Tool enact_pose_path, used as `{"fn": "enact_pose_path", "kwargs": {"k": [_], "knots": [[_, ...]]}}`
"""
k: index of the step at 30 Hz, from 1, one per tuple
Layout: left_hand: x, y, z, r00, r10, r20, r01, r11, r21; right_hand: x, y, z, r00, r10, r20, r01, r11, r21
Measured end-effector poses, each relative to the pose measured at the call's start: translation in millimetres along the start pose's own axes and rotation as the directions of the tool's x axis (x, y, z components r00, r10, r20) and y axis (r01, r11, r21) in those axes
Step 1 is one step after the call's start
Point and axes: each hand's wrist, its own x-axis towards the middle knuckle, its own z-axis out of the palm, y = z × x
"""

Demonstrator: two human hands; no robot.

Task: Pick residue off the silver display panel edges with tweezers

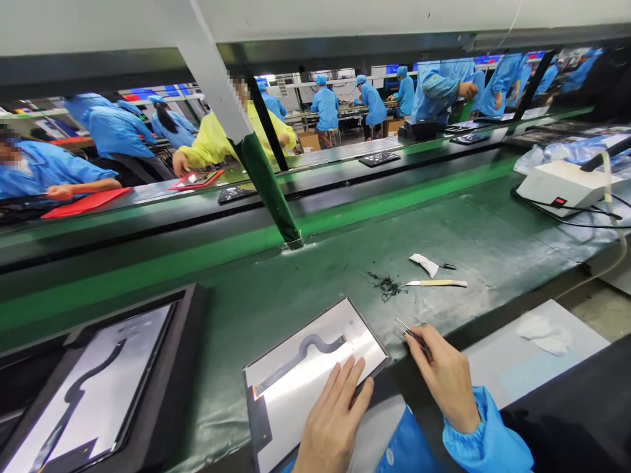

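A shiny metal panel [300,368] with a dark curved strip on it lies on the green bench in front of me. My left hand [332,417] rests flat on the panel's near right corner, fingers stretched out. To the right, my right hand [446,378] is closed on metal tweezers [407,328] whose tips point up-left, just off the panel's right edge.
A second panel in a black tray [98,387] sits at the left. A pile of dark scraps [387,286], a flat scraper [436,283] and a white wipe [424,263] lie beyond the tweezers. A white box [562,184] with cables stands far right. Other workers in blue sit across the conveyor.
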Motion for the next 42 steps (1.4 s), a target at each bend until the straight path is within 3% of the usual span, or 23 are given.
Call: {"fn": "enact_pose_path", "kwargs": {"k": [11,34,42], "knots": [[1,-5,-8,0.995,0.045,0.091,-0.048,0.998,0.027,3,0,2,1.000,0.009,0.005,-0.009,1.000,0.019],[1,-4,-7,0.998,0.023,0.055,-0.022,1.000,-0.015,15,3,2,0.998,0.008,0.063,-0.005,0.999,-0.051],[-1,-11,-6,0.990,0.075,0.119,-0.082,0.995,0.051,19,0,1,0.994,-0.034,0.108,0.044,0.994,-0.099]]}}
